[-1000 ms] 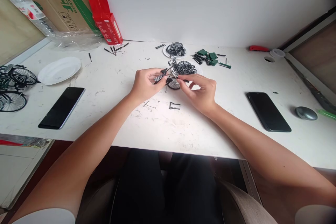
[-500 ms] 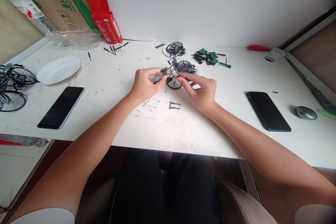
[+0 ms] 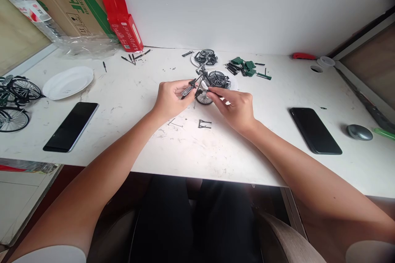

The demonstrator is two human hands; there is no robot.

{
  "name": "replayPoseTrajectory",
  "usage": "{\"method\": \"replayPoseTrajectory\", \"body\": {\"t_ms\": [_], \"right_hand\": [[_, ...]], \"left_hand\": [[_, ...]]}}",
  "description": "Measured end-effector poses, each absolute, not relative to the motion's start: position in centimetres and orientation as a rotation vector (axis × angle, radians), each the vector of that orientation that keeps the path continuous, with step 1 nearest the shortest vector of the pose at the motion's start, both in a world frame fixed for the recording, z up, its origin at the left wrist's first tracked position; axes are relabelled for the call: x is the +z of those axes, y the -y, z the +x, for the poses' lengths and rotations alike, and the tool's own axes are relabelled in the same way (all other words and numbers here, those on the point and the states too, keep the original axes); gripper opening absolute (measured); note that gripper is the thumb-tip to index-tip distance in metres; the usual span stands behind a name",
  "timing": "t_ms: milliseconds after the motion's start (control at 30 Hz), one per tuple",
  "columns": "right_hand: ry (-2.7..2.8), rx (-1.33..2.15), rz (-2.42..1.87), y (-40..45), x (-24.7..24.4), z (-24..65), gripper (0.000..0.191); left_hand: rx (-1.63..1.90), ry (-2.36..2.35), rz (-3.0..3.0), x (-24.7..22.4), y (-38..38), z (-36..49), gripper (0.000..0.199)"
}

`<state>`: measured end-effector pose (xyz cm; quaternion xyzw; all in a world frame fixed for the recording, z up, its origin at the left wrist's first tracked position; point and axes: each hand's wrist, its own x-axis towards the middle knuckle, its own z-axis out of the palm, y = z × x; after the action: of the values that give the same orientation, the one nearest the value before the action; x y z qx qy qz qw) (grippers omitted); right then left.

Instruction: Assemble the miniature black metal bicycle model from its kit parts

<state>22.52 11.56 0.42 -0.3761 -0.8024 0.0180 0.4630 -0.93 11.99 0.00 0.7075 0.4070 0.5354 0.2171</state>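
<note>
My left hand (image 3: 170, 98) is closed round the rear of a small model bicycle (image 3: 203, 97), near its saddle and rack. The bicycle's handlebar points away toward the plates, and one spoked wheel shows between my hands. On the other side, my right hand (image 3: 237, 107) pinches thumb and forefinger together close against the bicycle frame. What sits in that pinch is too small to make out. Below my hands, a dark forked part (image 3: 205, 124) and thin metal pins (image 3: 175, 123) lie on the white table (image 3: 185, 152).
Two plates of black bicycle wheels and parts (image 3: 206, 57) stand behind my hands, with green and black pieces (image 3: 245, 67) beside them. Leftward are a white plate (image 3: 66, 83), a phone (image 3: 72, 127) and assembled model bicycles (image 3: 18, 98). Another phone (image 3: 315, 130) lies right.
My right hand has shifted very slightly left, with its fingers still pinched at the bicycle. My left hand keeps its hold in nearly the same place.
</note>
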Motion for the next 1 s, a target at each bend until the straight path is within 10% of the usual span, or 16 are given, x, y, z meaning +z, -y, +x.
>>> {"method": "replayPoseTrajectory", "body": {"t_ms": [433, 1000], "right_hand": [[1.950, 0.260, -1.048, -11.1, 1.4, 22.2, 0.063], [2.053, 0.355, -1.005, -11.3, 0.4, 22.1, 0.041]], "left_hand": [[1.483, -1.091, 2.025, 0.3, -11.0, 0.2, 0.030], [1.483, -1.120, 2.041, 0.6, -11.1, 0.0, 0.030]]}}
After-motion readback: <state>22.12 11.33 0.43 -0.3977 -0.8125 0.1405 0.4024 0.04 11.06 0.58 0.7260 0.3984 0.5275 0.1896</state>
